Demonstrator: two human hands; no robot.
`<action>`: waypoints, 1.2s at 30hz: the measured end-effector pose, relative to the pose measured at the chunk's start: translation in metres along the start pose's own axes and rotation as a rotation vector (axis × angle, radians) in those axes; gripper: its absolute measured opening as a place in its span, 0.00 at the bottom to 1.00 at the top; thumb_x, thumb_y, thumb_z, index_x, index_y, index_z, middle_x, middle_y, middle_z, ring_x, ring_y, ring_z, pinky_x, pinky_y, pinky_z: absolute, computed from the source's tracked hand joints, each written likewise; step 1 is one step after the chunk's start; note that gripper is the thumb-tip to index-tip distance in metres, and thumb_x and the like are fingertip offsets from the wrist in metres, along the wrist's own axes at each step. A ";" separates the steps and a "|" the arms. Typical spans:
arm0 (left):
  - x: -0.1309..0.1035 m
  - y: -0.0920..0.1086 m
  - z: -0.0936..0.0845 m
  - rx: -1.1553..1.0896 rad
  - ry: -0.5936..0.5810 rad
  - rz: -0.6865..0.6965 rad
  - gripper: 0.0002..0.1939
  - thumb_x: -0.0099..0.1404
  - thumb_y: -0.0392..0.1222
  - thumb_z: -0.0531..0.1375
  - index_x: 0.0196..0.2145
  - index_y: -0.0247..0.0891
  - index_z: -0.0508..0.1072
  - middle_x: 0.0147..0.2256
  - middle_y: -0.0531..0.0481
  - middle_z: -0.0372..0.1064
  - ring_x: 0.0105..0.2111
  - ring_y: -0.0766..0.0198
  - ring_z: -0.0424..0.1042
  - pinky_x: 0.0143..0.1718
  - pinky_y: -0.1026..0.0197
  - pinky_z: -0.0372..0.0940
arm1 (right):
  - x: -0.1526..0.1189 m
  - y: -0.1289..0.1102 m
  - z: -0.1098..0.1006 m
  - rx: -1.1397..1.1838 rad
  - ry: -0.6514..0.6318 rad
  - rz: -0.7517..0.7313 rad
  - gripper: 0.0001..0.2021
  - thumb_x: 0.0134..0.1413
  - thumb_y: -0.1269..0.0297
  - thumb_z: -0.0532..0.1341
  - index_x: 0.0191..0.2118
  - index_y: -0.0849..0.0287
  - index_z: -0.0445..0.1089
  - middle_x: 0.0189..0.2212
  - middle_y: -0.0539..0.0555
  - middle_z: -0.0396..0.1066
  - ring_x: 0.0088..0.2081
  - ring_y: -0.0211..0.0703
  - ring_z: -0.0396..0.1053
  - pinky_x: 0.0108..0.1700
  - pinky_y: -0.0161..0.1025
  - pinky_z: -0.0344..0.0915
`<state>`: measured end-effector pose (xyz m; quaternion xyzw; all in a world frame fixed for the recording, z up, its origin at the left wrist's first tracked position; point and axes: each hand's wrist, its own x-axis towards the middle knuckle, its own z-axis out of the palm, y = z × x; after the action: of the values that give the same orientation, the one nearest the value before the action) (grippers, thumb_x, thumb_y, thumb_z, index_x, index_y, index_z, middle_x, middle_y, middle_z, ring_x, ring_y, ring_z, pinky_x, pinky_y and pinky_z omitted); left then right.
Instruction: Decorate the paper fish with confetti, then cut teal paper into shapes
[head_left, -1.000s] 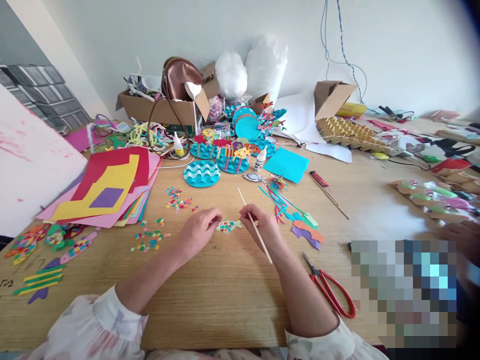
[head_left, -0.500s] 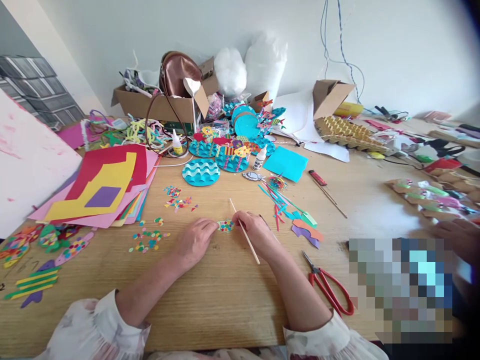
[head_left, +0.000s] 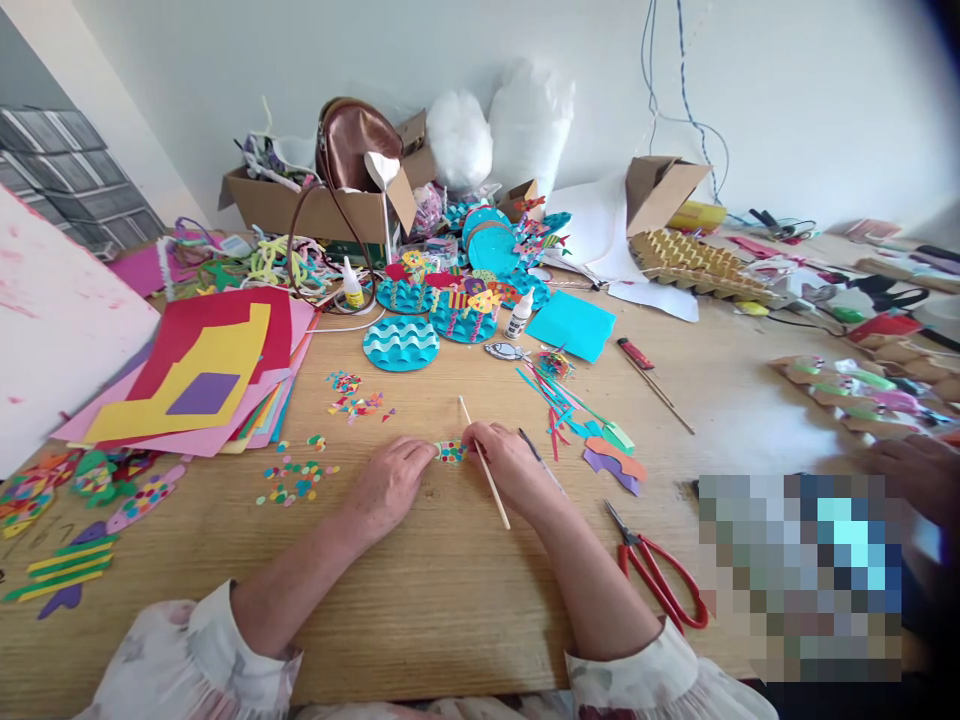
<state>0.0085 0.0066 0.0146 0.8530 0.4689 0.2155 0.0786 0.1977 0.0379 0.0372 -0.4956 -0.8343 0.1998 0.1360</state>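
Observation:
My left hand [head_left: 388, 488] rests on the table, its fingers closed on the left end of a small paper cutout [head_left: 451, 452] covered in coloured dots. At the cutout's other end, my right hand [head_left: 507, 462] holds a thin wooden stick [head_left: 493, 490], slanted between its fingers. That hand's fingertips hide the right edge of the cutout. Loose paper dots [head_left: 298, 480] lie left of my left hand, with tiny paper scraps [head_left: 360, 405] behind them. A pen [head_left: 537, 450] lies beside my right hand.
Red-handled scissors [head_left: 660, 575] lie right of my right forearm. Coloured sheets [head_left: 150, 400] are stacked at left, near finished paper fish [head_left: 146, 500]. Behind stand a glue bottle [head_left: 519, 315] and a wavy blue disc [head_left: 401, 345]. Another person's hand [head_left: 911, 475] shows at far right.
The stick's lower end has swung slightly left in my right hand. My left hand and the dotted cutout stay in place; the view has shifted a little.

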 end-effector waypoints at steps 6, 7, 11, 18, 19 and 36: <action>0.001 0.000 -0.001 -0.001 -0.021 -0.012 0.13 0.59 0.24 0.51 0.39 0.34 0.69 0.37 0.46 0.72 0.40 0.60 0.69 0.44 0.57 0.65 | 0.000 -0.001 -0.001 -0.038 0.000 -0.004 0.08 0.50 0.78 0.55 0.33 0.58 0.65 0.28 0.52 0.67 0.32 0.39 0.63 0.33 0.31 0.53; 0.001 0.000 -0.001 -0.001 -0.025 -0.016 0.13 0.59 0.24 0.51 0.39 0.34 0.69 0.37 0.46 0.72 0.40 0.60 0.69 0.44 0.57 0.65 | 0.000 -0.001 -0.001 -0.042 0.003 -0.006 0.08 0.49 0.78 0.55 0.33 0.58 0.65 0.28 0.52 0.67 0.32 0.39 0.63 0.33 0.31 0.53; 0.001 0.001 -0.001 0.001 -0.031 -0.018 0.14 0.59 0.24 0.51 0.39 0.35 0.69 0.37 0.47 0.72 0.40 0.61 0.69 0.44 0.57 0.65 | 0.001 0.001 0.001 -0.050 0.026 -0.015 0.09 0.48 0.78 0.55 0.34 0.59 0.66 0.29 0.52 0.68 0.33 0.40 0.63 0.34 0.32 0.54; 0.000 -0.001 0.001 0.012 -0.008 0.001 0.13 0.60 0.25 0.50 0.39 0.35 0.69 0.36 0.47 0.72 0.39 0.61 0.69 0.43 0.58 0.66 | 0.002 0.006 -0.001 -0.010 0.124 -0.018 0.09 0.52 0.76 0.53 0.36 0.58 0.67 0.30 0.53 0.70 0.35 0.40 0.66 0.36 0.33 0.58; 0.000 -0.001 0.001 0.014 -0.005 0.005 0.13 0.60 0.25 0.51 0.39 0.35 0.69 0.36 0.47 0.72 0.39 0.61 0.69 0.42 0.58 0.66 | 0.001 0.006 -0.003 0.028 0.172 -0.012 0.09 0.53 0.75 0.53 0.37 0.59 0.67 0.30 0.53 0.71 0.35 0.40 0.66 0.36 0.33 0.59; 0.000 -0.002 0.001 0.069 0.026 0.054 0.12 0.61 0.27 0.50 0.39 0.33 0.69 0.37 0.45 0.72 0.38 0.61 0.69 0.42 0.57 0.67 | -0.011 -0.003 -0.011 0.267 0.335 -0.096 0.16 0.61 0.62 0.47 0.24 0.58 0.62 0.20 0.49 0.66 0.23 0.34 0.63 0.30 0.30 0.57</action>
<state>0.0074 0.0078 0.0136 0.8646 0.4540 0.2121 0.0370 0.2051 0.0292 0.0482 -0.4591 -0.7888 0.2165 0.3466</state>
